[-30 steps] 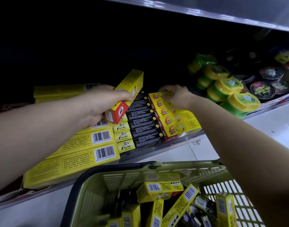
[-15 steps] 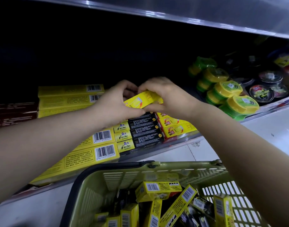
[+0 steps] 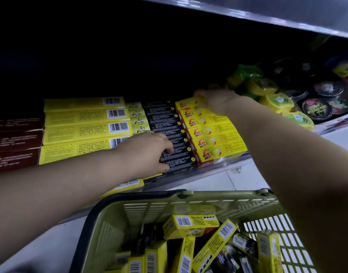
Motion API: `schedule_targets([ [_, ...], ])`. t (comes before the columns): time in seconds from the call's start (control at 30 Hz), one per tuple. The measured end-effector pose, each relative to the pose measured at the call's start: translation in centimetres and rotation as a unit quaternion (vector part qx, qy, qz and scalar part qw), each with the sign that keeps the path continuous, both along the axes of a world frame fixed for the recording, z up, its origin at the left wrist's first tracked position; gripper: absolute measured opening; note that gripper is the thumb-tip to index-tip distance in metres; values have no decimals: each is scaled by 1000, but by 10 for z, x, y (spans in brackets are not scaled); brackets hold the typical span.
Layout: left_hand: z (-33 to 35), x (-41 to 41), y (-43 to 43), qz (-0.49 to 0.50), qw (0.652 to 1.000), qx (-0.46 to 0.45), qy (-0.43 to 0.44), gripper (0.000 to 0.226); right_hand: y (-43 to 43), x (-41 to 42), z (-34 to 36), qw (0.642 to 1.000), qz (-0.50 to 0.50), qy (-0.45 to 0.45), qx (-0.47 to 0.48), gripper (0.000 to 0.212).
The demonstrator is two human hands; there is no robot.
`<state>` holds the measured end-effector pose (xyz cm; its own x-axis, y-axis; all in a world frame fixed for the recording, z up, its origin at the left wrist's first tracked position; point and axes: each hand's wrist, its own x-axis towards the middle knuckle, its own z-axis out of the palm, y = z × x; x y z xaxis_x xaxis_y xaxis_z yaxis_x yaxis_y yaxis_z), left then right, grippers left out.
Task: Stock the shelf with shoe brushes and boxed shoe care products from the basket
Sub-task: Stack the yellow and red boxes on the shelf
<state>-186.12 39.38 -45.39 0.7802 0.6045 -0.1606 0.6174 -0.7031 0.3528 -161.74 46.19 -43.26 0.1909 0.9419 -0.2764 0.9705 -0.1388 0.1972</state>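
So the right hand (image 3: 215, 100) is gripping one end of a small yellow box (image 3: 188, 103), fingers curled over it as far as the blur is letting me see, and it's holding it at the very back of the yellow-and-red row (image 3: 214, 134) on the shelf (image 3: 179, 177), more or less touching the box in front of it. That's the sensible place to be grabbing these: short end, thumb and fingers across the narrow faces, since it's thin card and I'm guessing it's weighing next to nothing. It's looking stiff enough to be slid flat, but squeezing the wide faces is probably going to dent it, and the glossy print is likely making it a bit slippery. The left hand (image 3: 147, 152) isn't carrying anything; its fingers are bent loosely and the tips are resting on the black boxes (image 3: 169, 123) just beside that row, maybe steadying them. Further left the long yellow boxes (image 3: 84, 129) are lying stacked, and round tubs (image 3: 279, 101) are sitting off to the right. Down below, the basket (image 3: 208, 196) is holding plenty more boxes (image 3: 190, 223), all jumbled, so lots of stocking is waiting.
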Motion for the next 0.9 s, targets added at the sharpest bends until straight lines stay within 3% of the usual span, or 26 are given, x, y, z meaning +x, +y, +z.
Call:
schedule_targets([
  [0.13, -1, 0, 3, -4, 1000, 1, -3, 45, -7, 3, -15, 997, -22, 58, -55, 49],
  [0.3, 8, 1, -6, 15, 999, -24, -31, 39, -30, -2, -10, 992, -12, 115, -41, 53],
  [0.47, 33, 0, -41, -3, 984, -60, -169, 26, -100, -14, 22, 974, 16, 213, 71, 36],
  [0.63, 43, -4, -89, -56, 968, -139, -202, 21, -219, -25, 51, 927, -4, 345, 150, 18],
  [0.8, 23, -3, -131, -126, 961, -188, -162, 22, -316, -10, 2, 948, -144, 276, 68, 17],
  [0.9, 7, -6, -144, -134, 954, -232, -137, 20, -351, -1, -39, 956, -221, 183, -63, 49],
])
